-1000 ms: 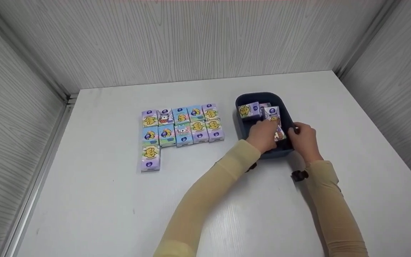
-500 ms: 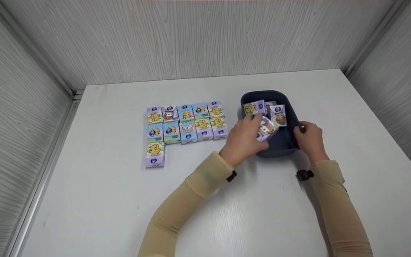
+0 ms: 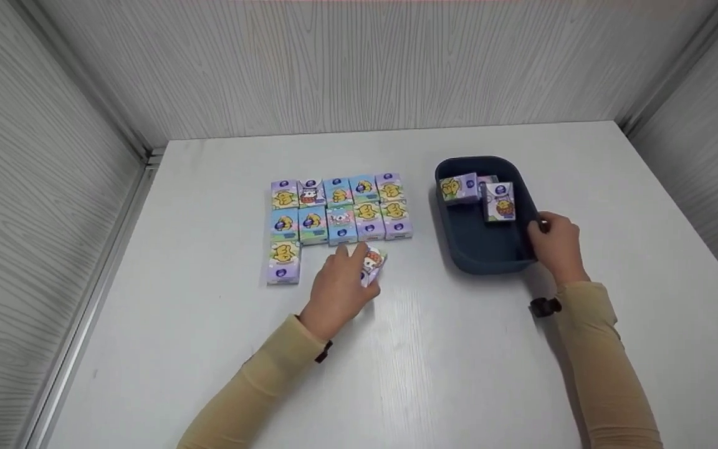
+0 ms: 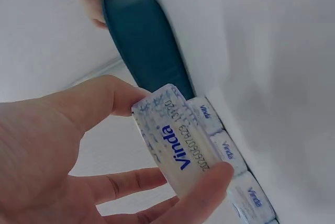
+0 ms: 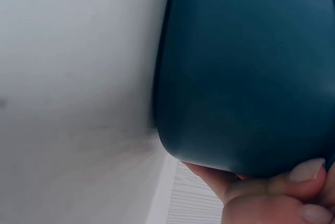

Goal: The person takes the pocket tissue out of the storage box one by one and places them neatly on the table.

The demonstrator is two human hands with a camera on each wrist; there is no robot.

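A small purple-and-white tissue pack [image 3: 372, 262], printed "Vinda" on its end, is pinched between the thumb and fingers of my left hand [image 3: 338, 292]. That hand hovers just in front of the laid-out packs. In the left wrist view the held tissue pack [image 4: 175, 140] shows its end face close up. My right hand [image 3: 556, 247] grips the right rim of a dark blue plastic bin [image 3: 487, 244]. The right wrist view shows the bin's outer wall [image 5: 246, 77] with curled fingers [image 5: 277, 211] at its edge. Several tissue packs [image 3: 500, 202] lie toward the back inside the bin.
Left of the bin, two side-by-side rows of tissue packs [image 3: 341, 216] lie face up on the white table [image 3: 421, 374]. A single purple tissue pack [image 3: 284, 262] starts a third row at the left. Grey wood-grain panels [image 3: 390, 68] enclose the back and sides.
My left hand has lifted a tissue pack out of the bin and carried it left to the front of the rows. The right hand has stayed on the bin's rim.
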